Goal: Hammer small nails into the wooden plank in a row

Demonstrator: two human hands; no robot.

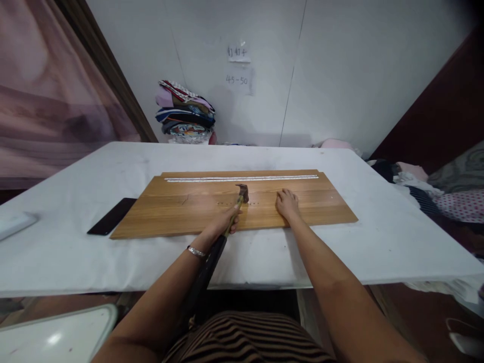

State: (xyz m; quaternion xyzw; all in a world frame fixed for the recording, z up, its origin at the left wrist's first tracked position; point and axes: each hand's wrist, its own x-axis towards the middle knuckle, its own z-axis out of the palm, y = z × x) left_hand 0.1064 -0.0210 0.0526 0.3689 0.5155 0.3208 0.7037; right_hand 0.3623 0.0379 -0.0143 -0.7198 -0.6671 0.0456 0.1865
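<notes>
My left hand (pixel 223 222) is wrapped around the handle of a hammer (pixel 242 193), gripping it close to the head. The hammer head rests on a wooden board (pixel 181 206) beside a short row of small nails (pixel 253 203). My right hand (pixel 288 203) lies on the board just right of that row, fingers curled down against the wood; whether they pinch anything I cannot make out. A white measuring strip (pixel 242 178) runs along the board's far edge. The board lies on a white table (pixel 340 252).
A black phone (pixel 112 216) lies left of the board. A white object (pixel 15 223) sits at the table's left edge. Folded clothes (pixel 185 113) are stacked against the back wall. More fabric (pixel 446 191) lies to the right. A white chair seat (pixel 56 335) is at lower left.
</notes>
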